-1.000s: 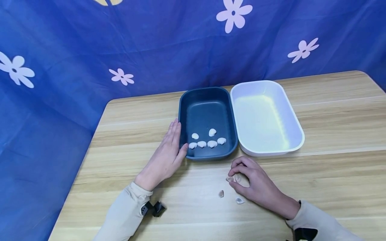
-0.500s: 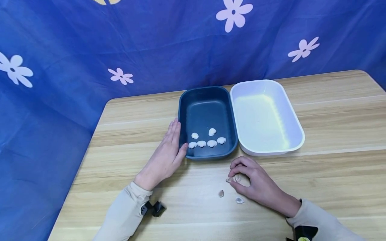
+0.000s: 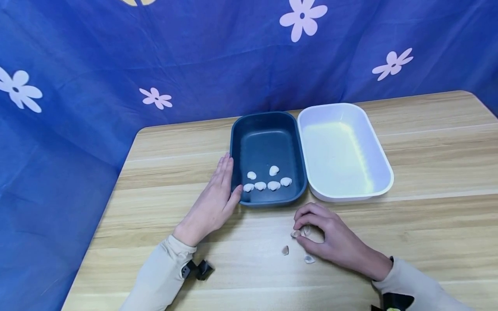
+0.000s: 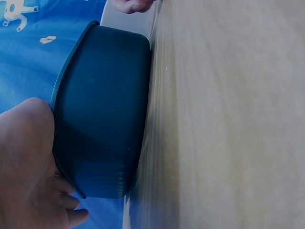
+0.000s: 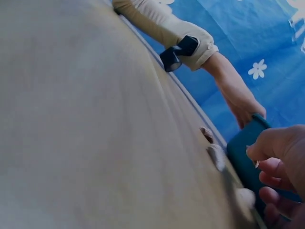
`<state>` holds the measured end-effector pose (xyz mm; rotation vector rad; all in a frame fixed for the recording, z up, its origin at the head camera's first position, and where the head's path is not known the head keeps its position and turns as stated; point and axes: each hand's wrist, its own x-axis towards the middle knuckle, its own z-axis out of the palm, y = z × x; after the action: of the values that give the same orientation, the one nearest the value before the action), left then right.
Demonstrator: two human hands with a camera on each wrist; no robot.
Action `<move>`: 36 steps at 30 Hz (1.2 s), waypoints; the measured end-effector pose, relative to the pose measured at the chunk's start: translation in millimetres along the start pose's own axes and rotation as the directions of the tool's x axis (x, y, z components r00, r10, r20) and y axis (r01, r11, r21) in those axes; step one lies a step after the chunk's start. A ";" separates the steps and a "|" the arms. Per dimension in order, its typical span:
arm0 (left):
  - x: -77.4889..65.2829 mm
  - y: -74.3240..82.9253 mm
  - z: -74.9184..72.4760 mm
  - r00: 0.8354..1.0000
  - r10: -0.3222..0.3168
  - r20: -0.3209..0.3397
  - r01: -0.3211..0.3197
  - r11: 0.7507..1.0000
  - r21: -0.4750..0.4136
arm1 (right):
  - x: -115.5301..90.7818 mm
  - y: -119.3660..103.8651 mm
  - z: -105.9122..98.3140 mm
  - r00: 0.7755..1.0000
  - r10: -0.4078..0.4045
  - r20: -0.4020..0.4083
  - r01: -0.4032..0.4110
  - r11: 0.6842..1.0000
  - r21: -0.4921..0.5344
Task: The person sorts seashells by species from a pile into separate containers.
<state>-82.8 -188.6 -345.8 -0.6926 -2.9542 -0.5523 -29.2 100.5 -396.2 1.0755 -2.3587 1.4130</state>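
My left hand (image 3: 212, 201) lies with straight fingers along the left side of a dark blue tray (image 3: 268, 201), the thumb at its near corner. Inside the tray, several white ribbed shells (image 3: 274, 185) form a front row, with two more white shells (image 3: 274, 170) behind. Just in front of the trays, my right hand (image 3: 330, 237) pinches a small brownish shell (image 3: 295, 234) between thumb and index finger; only its edge shows in the right wrist view. Another pale shell (image 3: 306, 230) shows through the curve of that hand. Nearby on the table lie a brown shell (image 3: 285, 250) and a grey-white shell (image 3: 309, 259).
A white tray (image 3: 338, 168) stands against the blue tray's right side. Both are near the back of the wood-grain table (image 3: 249, 276). Behind and to the left hangs a blue curtain (image 3: 218, 56) with flowers on it.
My right hand has shifted very slightly toward the near left, and the pinched shell has moved a little with it. My left hand and the shells in the tray stay as they were.
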 end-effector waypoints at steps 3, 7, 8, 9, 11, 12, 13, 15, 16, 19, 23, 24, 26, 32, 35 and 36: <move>0.1 0.9 -0.3 1.000 -0.003 0.002 0.003 1.000 0.003 | 4.8 -7.6 -8.7 1.000 -0.013 0.020 0.014 0.999 -0.042; 0.1 1.1 -0.5 1.000 -0.006 0.001 0.006 1.000 0.002 | 14.2 -20.2 -24.2 0.998 -0.051 0.028 0.053 0.995 -0.088; 0.0 1.0 -0.6 1.000 -0.006 -0.001 0.006 1.000 0.003 | 16.5 -23.1 -29.0 0.998 -0.052 0.029 0.055 0.995 -0.088; 0.0 0.9 -0.6 1.000 -0.006 -0.001 0.006 1.000 0.003 | 18.9 -25.6 -33.7 0.998 -0.056 0.028 0.058 0.994 -0.087; -0.2 0.6 -0.4 1.000 -0.007 -0.001 0.007 1.000 0.005 | 22.7 -29.0 -43.0 0.998 -0.053 0.020 0.055 0.994 -0.094; -0.2 0.6 -0.3 1.000 -0.006 0.000 0.006 1.000 0.005 | 24.7 -29.7 -47.7 0.999 -0.051 0.015 0.052 0.994 -0.093; -0.4 0.7 -0.3 1.000 -0.009 0.003 0.009 1.000 0.005 | 26.4 -29.9 -52.3 0.999 -0.052 0.010 0.052 0.993 -0.102; -0.9 1.1 0.1 1.000 -0.012 0.004 0.012 1.000 0.002 | 29.8 -28.6 -60.4 0.997 -0.075 -0.013 0.073 0.989 -0.126; -1.2 1.3 0.3 1.000 -0.012 0.003 0.012 1.000 0.004 | 31.6 -27.2 -64.3 0.996 -0.088 -0.027 0.083 0.987 -0.140; -1.5 1.5 0.8 1.000 -0.012 0.001 0.012 1.000 0.002 | 36.7 -20.8 -76.2 0.993 -0.106 -0.060 0.093 0.977 -0.190; -1.4 1.8 1.4 1.000 -0.011 -0.001 0.011 1.000 0.000 | 41.2 -7.7 -92.0 0.993 -0.063 -0.097 0.038 0.971 -0.236; -1.4 2.0 1.6 1.000 -0.010 -0.003 0.010 1.000 -0.002 | 42.0 -3.6 -95.7 0.993 -0.052 -0.106 0.025 0.969 -0.245; -1.5 2.4 1.9 1.000 -0.010 -0.006 0.010 1.000 -0.004 | 42.7 4.3 -102.6 0.992 -0.026 -0.123 -0.007 0.965 -0.262; -1.0 3.1 1.0 1.000 -0.006 -0.012 0.006 1.000 -0.010 | 46.4 26.2 -117.9 0.988 0.034 -0.153 -0.085 0.936 -0.342; -1.4 2.5 0.2 1.000 -0.010 -0.004 0.010 1.000 -0.011 | 49.8 34.5 -118.8 0.985 0.042 -0.165 -0.100 0.927 -0.361; -1.6 1.9 0.0 1.000 -0.010 -0.004 0.010 1.000 -0.008 | 50.8 36.7 -118.0 0.985 0.046 -0.163 -0.103 0.926 -0.363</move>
<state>-80.5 -187.6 -345.4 -0.6764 -2.9550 -0.5658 -113.2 183.7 -334.0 0.7548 -2.4405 0.9701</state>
